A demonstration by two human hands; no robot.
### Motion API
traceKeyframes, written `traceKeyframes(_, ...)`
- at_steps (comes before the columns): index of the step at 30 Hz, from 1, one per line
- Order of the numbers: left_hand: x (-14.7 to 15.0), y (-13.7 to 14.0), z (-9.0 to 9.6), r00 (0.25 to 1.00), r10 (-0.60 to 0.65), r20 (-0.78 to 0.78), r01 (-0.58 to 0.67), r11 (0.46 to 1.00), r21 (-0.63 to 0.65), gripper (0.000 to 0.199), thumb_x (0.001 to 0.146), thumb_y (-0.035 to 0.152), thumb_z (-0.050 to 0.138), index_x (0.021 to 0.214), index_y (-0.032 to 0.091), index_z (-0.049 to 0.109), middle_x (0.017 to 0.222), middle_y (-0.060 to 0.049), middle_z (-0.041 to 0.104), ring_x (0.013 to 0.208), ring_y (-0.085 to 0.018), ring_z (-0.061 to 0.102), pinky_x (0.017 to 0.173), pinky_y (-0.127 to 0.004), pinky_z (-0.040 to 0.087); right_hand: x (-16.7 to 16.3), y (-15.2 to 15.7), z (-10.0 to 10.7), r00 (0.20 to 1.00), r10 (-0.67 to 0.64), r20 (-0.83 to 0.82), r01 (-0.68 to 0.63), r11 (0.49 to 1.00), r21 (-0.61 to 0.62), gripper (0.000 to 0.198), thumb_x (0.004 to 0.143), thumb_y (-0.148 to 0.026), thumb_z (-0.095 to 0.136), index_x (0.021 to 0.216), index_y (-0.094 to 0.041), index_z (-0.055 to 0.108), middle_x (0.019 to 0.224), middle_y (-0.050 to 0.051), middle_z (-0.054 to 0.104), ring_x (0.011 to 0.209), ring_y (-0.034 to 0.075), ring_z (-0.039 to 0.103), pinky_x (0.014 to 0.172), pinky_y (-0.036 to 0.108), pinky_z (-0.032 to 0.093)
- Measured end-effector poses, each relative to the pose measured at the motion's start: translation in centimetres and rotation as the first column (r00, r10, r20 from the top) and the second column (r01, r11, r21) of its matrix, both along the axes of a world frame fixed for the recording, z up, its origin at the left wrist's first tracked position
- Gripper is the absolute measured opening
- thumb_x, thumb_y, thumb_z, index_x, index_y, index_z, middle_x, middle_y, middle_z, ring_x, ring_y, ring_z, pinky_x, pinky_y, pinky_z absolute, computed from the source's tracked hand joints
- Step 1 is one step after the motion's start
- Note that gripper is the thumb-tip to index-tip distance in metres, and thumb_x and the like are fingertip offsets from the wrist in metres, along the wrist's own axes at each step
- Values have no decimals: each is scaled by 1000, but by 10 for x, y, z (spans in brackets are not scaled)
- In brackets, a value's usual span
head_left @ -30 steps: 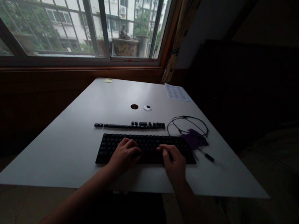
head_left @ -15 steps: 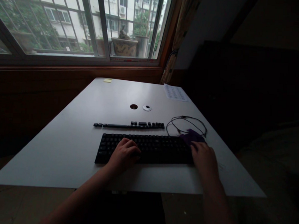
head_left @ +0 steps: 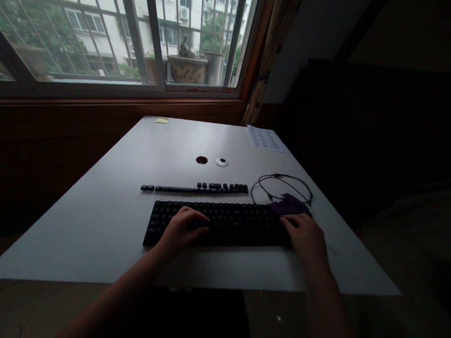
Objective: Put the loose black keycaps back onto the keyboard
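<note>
A black keyboard (head_left: 241, 228) lies on the white table, its lower key rows bare of caps. My left hand (head_left: 182, 230) rests over its left part, the thumb apart from the fingers and nothing held. At the keyboard's right end, my right hand (head_left: 306, 234) has its fingertips closed together at the near edge of a crumpled purple cloth (head_left: 288, 205). The cloth lies partly over the keyboard's upper right corner. Behind the keyboard, loose black keycaps (head_left: 220, 187) stand in rows, with a long space bar (head_left: 174, 189) among them.
A coiled black cable (head_left: 281, 176) lies behind the cloth. Farther back are a round hole (head_left: 202, 160) in the table, its white cover (head_left: 222, 162), a printed sheet (head_left: 265, 139) and yellow sticky notes (head_left: 162, 121). A barred window (head_left: 165, 87) rises beyond.
My left hand has shifted slightly left, its thumb opening away from the fingers. My right fingertips have moved a little left along the cloth's edge. The keyboard stays in place.
</note>
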State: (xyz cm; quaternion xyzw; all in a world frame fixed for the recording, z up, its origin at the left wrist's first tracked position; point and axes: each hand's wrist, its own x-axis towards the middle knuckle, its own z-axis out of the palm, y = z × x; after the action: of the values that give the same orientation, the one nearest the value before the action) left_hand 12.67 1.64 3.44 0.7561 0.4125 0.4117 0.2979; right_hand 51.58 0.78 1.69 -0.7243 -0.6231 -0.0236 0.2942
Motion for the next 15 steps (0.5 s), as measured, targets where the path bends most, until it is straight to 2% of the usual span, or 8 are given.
traceKeyframes(4, -1, 0, 0, 999, -8, 32, 8, 1000, -5, 19, 81, 20, 81, 98, 24, 75, 94, -3, 73, 94, -22, 66, 84, -37, 53, -21, -2, 19, 996, -20, -87, 22, 999, 30, 51, 89, -63, 50, 81, -20, 76, 87, 10, 70, 83, 28, 65, 81, 43, 47)
traceKeyframes(7, -1, 0, 2, 998, -35, 48, 35, 999, 0, 16, 83, 22, 79, 99, 24, 74, 95, -4, 74, 93, -22, 67, 85, -36, 53, -58, -8, 35, 939, 61, -339, -46, 998, 51, 40, 85, -59, 62, 84, -21, 75, 90, 7, 73, 87, 25, 66, 83, 39, 49)
traceKeyframes(9, 0, -1, 3, 997, -46, 54, 46, 999, 6, 15, 85, 24, 78, 99, 23, 74, 95, -4, 74, 93, -22, 67, 85, -36, 53, -90, -13, 41, 827, 118, -550, -135, 991, 9, 37, 82, -56, 68, 88, -21, 75, 90, 6, 73, 84, 23, 67, 77, 35, 51)
traceKeyframes(11, 0, -1, 3, 998, -46, 47, 46, 999, 9, 14, 85, 26, 78, 98, 23, 74, 95, -4, 74, 92, -22, 67, 84, -36, 53, -122, -19, 42, 667, 154, -729, -256, 966, -31, 38, 80, -57, 71, 91, -20, 76, 87, 5, 73, 75, 20, 65, 69, 32, 52)
traceKeyframes(13, 1, -1, 3, 999, -42, 29, 42, 999, 16, 14, 85, 27, 78, 98, 23, 74, 94, -5, 74, 92, -22, 67, 84, -36, 53, -151, -23, 39, 510, 163, -845, -349, 937, -30, 38, 80, -55, 73, 93, -20, 76, 87, 4, 74, 70, 18, 65, 67, 31, 53)
traceKeyframes(15, 2, -1, 1, 999, -41, 16, 41, 999, 35, 14, 85, 28, 78, 98, 23, 74, 93, -5, 74, 92, -22, 66, 83, -37, 53, -171, -24, 32, 403, 150, -903, -417, 908, -36, 36, 81, -52, 75, 96, -21, 77, 88, 4, 74, 73, 18, 66, 70, 32, 54)
